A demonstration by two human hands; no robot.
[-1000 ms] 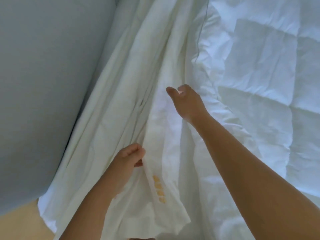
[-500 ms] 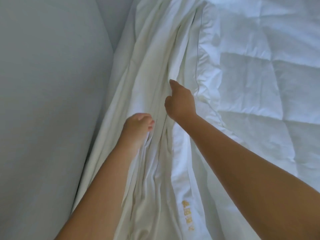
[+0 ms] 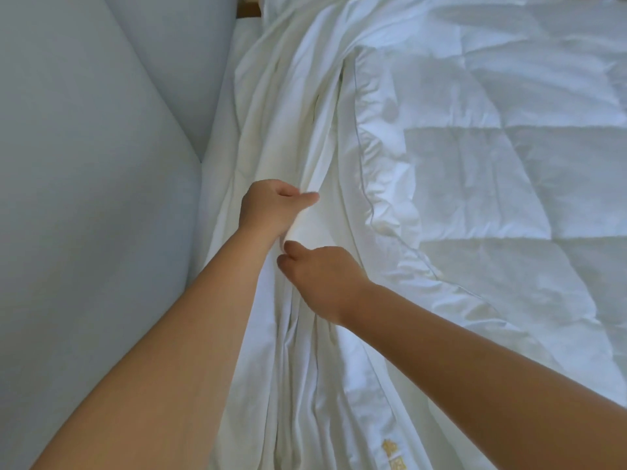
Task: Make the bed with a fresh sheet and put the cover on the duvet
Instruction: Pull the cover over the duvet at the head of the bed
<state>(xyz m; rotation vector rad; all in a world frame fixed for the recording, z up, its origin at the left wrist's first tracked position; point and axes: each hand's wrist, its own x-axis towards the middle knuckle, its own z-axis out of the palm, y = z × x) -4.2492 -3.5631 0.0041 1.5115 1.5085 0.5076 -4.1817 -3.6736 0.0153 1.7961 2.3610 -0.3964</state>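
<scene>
Your left hand (image 3: 271, 208) holds a raised fold of the white duvet cover (image 3: 288, 96). Its fingers are curled together and the thumb presses the cloth against them. Your right hand (image 3: 322, 276) is just beside it, a little nearer to you. Its thumb and forefinger are bent down and pinch the same bunch of cloth, while the other fingers are hidden under the hand. The two hands are close but do not touch.

The cover lies in long wrinkles along the left edge of the bed, between the grey padded panel (image 3: 84, 164) and the quilted duvet (image 3: 509, 164). The duvet is spread flat on the right, uncovered, and its piped edge lies against the cover. Some yellow embroidered marks (image 3: 390, 452) show on the cloth near the bottom.
</scene>
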